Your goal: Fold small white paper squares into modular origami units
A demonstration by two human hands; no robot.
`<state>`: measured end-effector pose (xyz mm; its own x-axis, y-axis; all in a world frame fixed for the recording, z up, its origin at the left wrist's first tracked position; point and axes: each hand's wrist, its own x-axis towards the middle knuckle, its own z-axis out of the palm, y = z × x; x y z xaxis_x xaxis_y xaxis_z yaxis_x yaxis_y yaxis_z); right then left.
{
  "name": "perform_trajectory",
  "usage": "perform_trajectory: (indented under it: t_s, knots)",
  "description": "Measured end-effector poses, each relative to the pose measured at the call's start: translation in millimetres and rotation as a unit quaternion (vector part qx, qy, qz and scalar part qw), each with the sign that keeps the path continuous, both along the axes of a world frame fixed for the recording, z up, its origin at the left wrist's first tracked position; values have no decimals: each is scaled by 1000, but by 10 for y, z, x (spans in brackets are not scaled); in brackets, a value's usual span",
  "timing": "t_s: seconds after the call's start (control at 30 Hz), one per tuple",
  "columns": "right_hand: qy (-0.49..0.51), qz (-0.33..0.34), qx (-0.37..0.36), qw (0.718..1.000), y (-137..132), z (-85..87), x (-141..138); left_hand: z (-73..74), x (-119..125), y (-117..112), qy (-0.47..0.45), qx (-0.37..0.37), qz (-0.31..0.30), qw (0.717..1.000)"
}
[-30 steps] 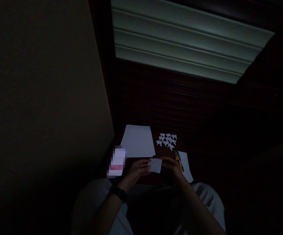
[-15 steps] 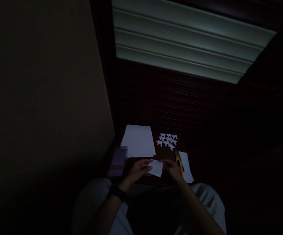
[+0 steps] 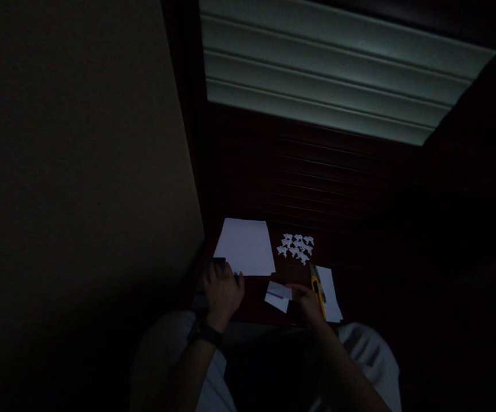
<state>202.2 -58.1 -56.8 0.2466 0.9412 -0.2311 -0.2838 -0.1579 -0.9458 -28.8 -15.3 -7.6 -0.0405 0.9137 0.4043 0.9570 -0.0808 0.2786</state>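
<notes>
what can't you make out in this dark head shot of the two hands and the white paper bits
Head view, all dim:
- dark flat object under the left hand: hand and shadow hide it.
- right hand at the small white folded paper: pinching or only touching, too dark.
- small white paper cut-outs: too small for shapes.
- yellow utility knife: blade state too small.

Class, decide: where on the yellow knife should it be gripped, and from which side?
Probably grip the knife by its long yellow body, from above: it lies flat on a paper sheet, beside the right hand, which holds a folded paper.
</notes>
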Motion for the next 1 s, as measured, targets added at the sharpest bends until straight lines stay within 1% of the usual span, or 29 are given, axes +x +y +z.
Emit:
perform_trajectory:
  t_s: [0.1,0.2,0.3,0.37,0.43,0.5,0.53,0.6,0.63,0.67,0.7,0.73,0.77,0.87,1.0]
  knots:
    - [2,4,-2,1000,-6,27,-5,-28,-6,5,-9,-4,-2,1000]
    - [2,6,-4,1000,-12,37,-18,-14,-24,3,-51,4,-17,999]
    - [1,8,-4,1000,-12,22,-35,6,-12,-30,-131,17,-71,989]
    - [-1,5,-1,1000,-8,11,-41,4,30,-72,-211,11,-125,969]
    - [-3,1,3,1000,-6,8,-41,-14,104,-121,-308,-10,-180,934]
    - [-8,-4,9,1000,-7,9,-35,-47,208,-165,-405,-69,-224,884]
    - [-11,-6,11,1000,-7,8,-32,-70,266,-181,-458,-117,-231,850]
    - [-15,-8,14,1000,-4,-3,-27,-130,383,-194,-550,-226,-226,771]
    - [-16,-8,15,1000,0,-14,-27,-169,436,-192,-580,-264,-225,737]
    - [-15,-7,16,1000,7,-29,-27,-213,480,-184,-594,-295,-238,710]
    - [-14,-7,17,1000,16,-47,-28,-261,515,-172,-600,-315,-259,689]
    - [-12,-8,18,1000,25,-65,-29,-310,539,-156,-605,-316,-274,678]
    - [-11,-9,18,1000,34,-82,-29,-359,554,-140,-606,-317,-275,675]
    - [-7,-13,21,1000,46,-107,-25,-475,561,-93,-607,-332,-242,680]
    - [-3,3,25,1000,18,-66,-10,-522,568,-60,-615,-333,-213,682]
